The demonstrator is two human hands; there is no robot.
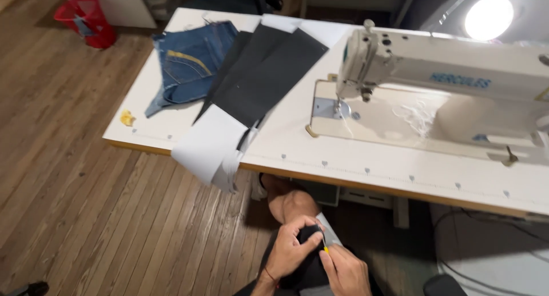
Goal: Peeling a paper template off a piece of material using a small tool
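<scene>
Both my hands are low in the view, below the table's front edge, over my lap. My left hand point(290, 251) grips a small piece of black fabric point(309, 234), bunched between the fingers. My right hand point(345, 271) pinches a thin tool with a yellow handle point(325, 248), its tip against the black fabric. My bare knee point(290, 203) shows just beyond the hands.
A white sewing machine point(446, 73) stands on the white table point(343, 159), with a bright lamp point(488, 17) above it. Black fabric strips point(263, 73), white fabric point(209, 147) hanging over the edge and a denim piece point(191, 62) lie at the left. A red basket point(88, 22) stands on the wooden floor.
</scene>
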